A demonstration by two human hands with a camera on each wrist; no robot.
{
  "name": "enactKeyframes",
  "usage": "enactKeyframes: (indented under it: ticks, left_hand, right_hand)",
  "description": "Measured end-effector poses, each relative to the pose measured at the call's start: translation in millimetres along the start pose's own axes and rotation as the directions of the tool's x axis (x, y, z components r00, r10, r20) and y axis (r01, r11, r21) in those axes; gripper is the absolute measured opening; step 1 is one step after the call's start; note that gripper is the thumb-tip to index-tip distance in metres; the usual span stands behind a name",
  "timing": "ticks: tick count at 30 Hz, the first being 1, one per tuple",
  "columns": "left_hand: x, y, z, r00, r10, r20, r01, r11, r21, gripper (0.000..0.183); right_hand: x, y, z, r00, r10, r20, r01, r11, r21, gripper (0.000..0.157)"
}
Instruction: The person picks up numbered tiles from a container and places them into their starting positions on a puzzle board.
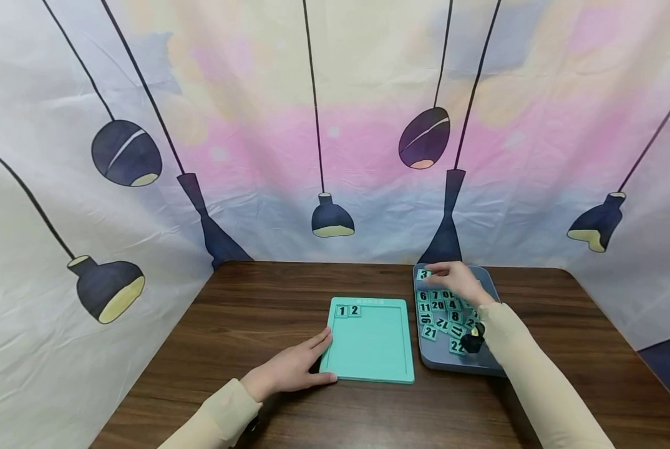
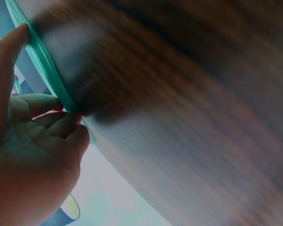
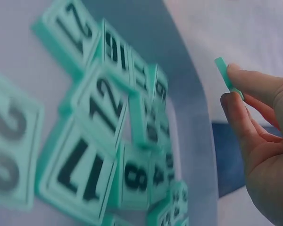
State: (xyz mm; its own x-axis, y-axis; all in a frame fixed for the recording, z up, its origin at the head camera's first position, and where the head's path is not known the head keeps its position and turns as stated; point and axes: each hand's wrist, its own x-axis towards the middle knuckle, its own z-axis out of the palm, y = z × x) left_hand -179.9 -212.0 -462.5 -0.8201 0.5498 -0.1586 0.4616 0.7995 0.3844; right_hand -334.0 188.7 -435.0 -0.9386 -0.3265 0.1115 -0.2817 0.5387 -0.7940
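Note:
In the head view my left hand (image 1: 291,372) rests at the left side of a flat mint-green board (image 1: 371,349), fingers spread along its left edge and thumb at the near corner. Number tiles 1 (image 1: 342,311) and 2 (image 1: 354,310) sit side by side in the board's upper left. My right hand (image 1: 457,280) is over the far end of a grey-blue tray (image 1: 437,358), pinching a mint-green tile (image 1: 423,274) marked 3 between thumb and fingers. The right wrist view shows that tile edge-on, raised above the tray.
Several loose number tiles lie jumbled in the tray, among them tile 12 (image 3: 104,103) and tile 22 (image 1: 456,347). The tray stands just right of the board on a dark wood table (image 1: 267,293). A cloth (image 1: 279,149) printed with lamps hangs behind the table.

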Motion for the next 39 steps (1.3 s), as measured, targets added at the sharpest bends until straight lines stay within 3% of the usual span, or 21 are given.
enactKeyframes:
  ticks: [12,25,39]
  left_hand:
    - [1.6,0.3,-2.2,1.000,-0.015,0.011,0.014,1.000,0.018,0.092]
    - [1.5,0.7,-1.1,1.000,-0.026,0.014,0.026,1.000,0.003,0.092]
    - [1.0,1.1,-2.5,1.000,-0.016,0.020,0.016,1.000,-0.006,0.092]
  right_hand:
    - [1.6,-49.5,41.5,0.991,-0.061,0.115,0.059,0.998,0.027,0.045]
    - [8.7,-63.3,89.1,0.974,-0.005,0.226,0.008,1.000,-0.011,0.039]
    - [10.1,-66.1,127.0,0.986,-0.003,0.168,0.027,0.990,-0.140,0.034]
